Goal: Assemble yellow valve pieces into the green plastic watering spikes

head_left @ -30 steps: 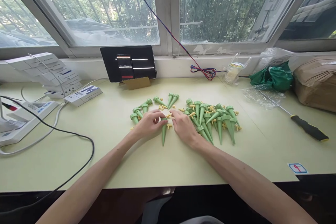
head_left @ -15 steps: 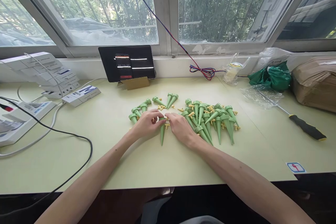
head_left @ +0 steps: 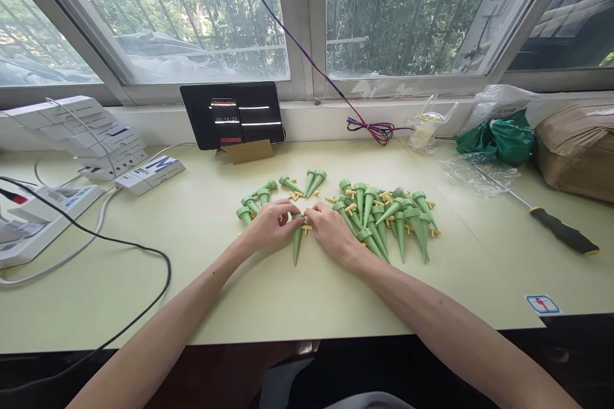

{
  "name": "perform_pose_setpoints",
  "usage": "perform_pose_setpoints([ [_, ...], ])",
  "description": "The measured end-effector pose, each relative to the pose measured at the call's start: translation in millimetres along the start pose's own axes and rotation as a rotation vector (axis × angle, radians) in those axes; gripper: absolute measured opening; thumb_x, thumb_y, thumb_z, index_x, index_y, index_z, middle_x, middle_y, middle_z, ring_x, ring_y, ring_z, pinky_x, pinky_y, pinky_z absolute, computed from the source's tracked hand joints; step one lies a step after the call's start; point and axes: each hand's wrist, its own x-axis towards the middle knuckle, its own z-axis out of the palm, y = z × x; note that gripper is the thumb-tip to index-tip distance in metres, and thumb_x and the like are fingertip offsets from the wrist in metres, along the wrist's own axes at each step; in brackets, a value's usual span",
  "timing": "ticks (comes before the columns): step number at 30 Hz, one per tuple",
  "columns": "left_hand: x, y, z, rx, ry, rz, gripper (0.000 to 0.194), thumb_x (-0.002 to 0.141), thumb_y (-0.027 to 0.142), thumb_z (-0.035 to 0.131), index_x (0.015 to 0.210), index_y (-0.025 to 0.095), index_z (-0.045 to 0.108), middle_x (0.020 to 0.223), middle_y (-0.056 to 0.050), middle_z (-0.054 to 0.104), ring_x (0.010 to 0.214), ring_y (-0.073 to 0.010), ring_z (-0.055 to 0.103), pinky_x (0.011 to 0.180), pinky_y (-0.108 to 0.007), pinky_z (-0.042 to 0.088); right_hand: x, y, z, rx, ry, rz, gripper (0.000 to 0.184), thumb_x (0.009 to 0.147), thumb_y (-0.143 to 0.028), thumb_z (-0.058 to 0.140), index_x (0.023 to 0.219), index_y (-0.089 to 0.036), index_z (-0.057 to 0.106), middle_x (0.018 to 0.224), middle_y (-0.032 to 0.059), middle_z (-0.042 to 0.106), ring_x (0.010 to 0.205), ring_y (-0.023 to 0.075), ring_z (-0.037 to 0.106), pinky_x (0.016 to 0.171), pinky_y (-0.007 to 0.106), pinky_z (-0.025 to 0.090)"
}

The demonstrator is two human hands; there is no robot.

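My left hand (head_left: 271,230) pinches the wide top of a green cone-shaped spike (head_left: 297,243) that points toward me on the pale table (head_left: 240,287). My right hand (head_left: 330,230) meets it at the same top, fingers pinched on a small yellow T-shaped fitting (head_left: 306,225). A pile of the same green spikes mixed with yellow fittings (head_left: 384,217) lies just right of my right hand. Several more green spikes (head_left: 256,199) lie behind my left hand.
A dark tablet (head_left: 233,115) leans against the window sill. White boxes (head_left: 96,134), a power strip (head_left: 43,211) and a black cable (head_left: 144,249) are at the left. A screwdriver (head_left: 551,223), plastic bags (head_left: 494,134) and a brown parcel (head_left: 575,147) sit at the right.
Both hands stay together at the spike's top with only small finger shifts. The view has drifted slightly.
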Motion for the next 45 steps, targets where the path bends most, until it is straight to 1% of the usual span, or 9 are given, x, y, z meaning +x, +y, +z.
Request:
perform_pose_setpoints([
  [6, -0.3, -1.8, 0.9, 0.005, -0.002, -0.007, 0.029, 0.09, 0.043, 0.055, 0.088, 0.019, 0.069, 0.08, -0.002, 0.062, 0.059, -0.0109, 0.052, 0.056, -0.024, 0.041, -0.8, -1.9, -4.5, -0.065, -0.057, 0.027, 0.026, 0.099, -0.013, 0.038, 0.103, -0.018, 0.063, 0.103, 0.0086, 0.056, 0.069, 0.0141, 0.058, 0.061, 0.025, 0.039],
  [10, 0.2, -1.1, 0.0, -0.006, 0.002, -0.007, 0.03, 0.091, 0.044, 0.054, 0.087, 0.018, 0.069, 0.08, -0.002, 0.061, 0.059, -0.0108, 0.052, 0.056, -0.023, 0.042, -1.1, -2.3, -4.0, -0.104, -0.059, 0.041, 0.027, 0.094, -0.005, 0.039, 0.105, -0.017, 0.06, 0.102, 0.0089, 0.056, 0.067, 0.0146, 0.059, 0.059, 0.026, 0.039],
  [13, 0.6, -0.4, -0.9, -0.008, 0.007, -0.014, 0.031, 0.091, 0.045, 0.054, 0.086, 0.019, 0.069, 0.082, -0.002, 0.061, 0.06, -0.0107, 0.052, 0.056, -0.024, 0.042, -1.1, -2.4, -2.4, -0.088, -0.045, 0.048, 0.026, 0.094, -0.006, 0.039, 0.107, -0.017, 0.059, 0.102, 0.0095, 0.057, 0.068, 0.0154, 0.06, 0.058, 0.026, 0.039],
  [17, 0.8, 0.7, -1.9, -0.011, 0.021, -0.026, 0.031, 0.091, 0.045, 0.054, 0.087, 0.019, 0.069, 0.084, -0.002, 0.06, 0.058, -0.0096, 0.051, 0.056, -0.024, 0.043, -2.1, -3.9, -2.3, -0.003, 0.058, 0.055, 0.02, 0.099, -0.015, 0.04, 0.106, -0.017, 0.058, 0.1, 0.0093, 0.06, 0.071, 0.0171, 0.06, 0.059, 0.026, 0.04],
  [21, 1.0, 1.5, -2.6, -0.019, 0.033, -0.022, 0.028, 0.09, 0.043, 0.055, 0.087, 0.02, 0.07, 0.084, -0.002, 0.059, 0.056, -0.0088, 0.049, 0.056, -0.024, 0.042, -3.6, -5.2, -5.1, 0.105, 0.185, 0.036, 0.017, 0.1, -0.019, 0.041, 0.103, -0.017, 0.057, 0.099, 0.0089, 0.061, 0.08, 0.0179, 0.061, 0.068, 0.026, 0.043],
  [25, 1.0, 1.5, -2.8, -0.014, 0.027, -0.025, 0.027, 0.09, 0.042, 0.056, 0.087, 0.02, 0.07, 0.084, -0.002, 0.059, 0.054, -0.0087, 0.048, 0.055, -0.024, 0.041, -4.6, -4.3, -5.8, 0.15, 0.236, 0.033, 0.016, 0.098, -0.019, 0.043, 0.105, -0.017, 0.057, 0.099, 0.0087, 0.062, 0.079, 0.0174, 0.061, 0.072, 0.026, 0.044],
  [31, 0.2, 0.6, -1.6, -0.008, -0.006, -0.035, 0.027, 0.09, 0.042, 0.055, 0.087, 0.019, 0.068, 0.085, -0.003, 0.06, 0.054, -0.0088, 0.048, 0.055, -0.025, 0.041, -6.4, -4.9, -6.8, 0.151, 0.232, 0.023, 0.014, 0.096, -0.017, 0.045, 0.104, -0.017, 0.057, 0.098, 0.0081, 0.063, 0.081, 0.0179, 0.061, 0.072, 0.025, 0.044],
  [37, 0.2, 0.8, -1.3, -0.028, -0.011, -0.007, 0.026, 0.092, 0.039, 0.051, 0.087, 0.019, 0.066, 0.081, -0.002, 0.059, 0.058, -0.0109, 0.05, 0.056, -0.024, 0.042, -7.3, -5.3, -8.1, 0.129, 0.193, 0.009, 0.023, 0.097, -0.016, 0.041, 0.11, -0.018, 0.059, 0.103, 0.0092, 0.063, 0.091, 0.0191, 0.062, 0.074, 0.025, 0.044],
  [45, 0.3, -1.8, -0.9, -0.026, -0.004, -0.006, 0.022, 0.094, 0.035, 0.049, 0.091, 0.019, 0.064, 0.083, -0.002, 0.058, 0.064, -0.0125, 0.053, 0.061, -0.025, 0.045, -7.1, -5.3, -6.1, 0.101, 0.177, 0.016, 0.024, 0.1, -0.022, 0.039, 0.105, -0.019, 0.062, 0.095, 0.0074, 0.064, 0.082, 0.0177, 0.061, 0.07, 0.025, 0.042],
])
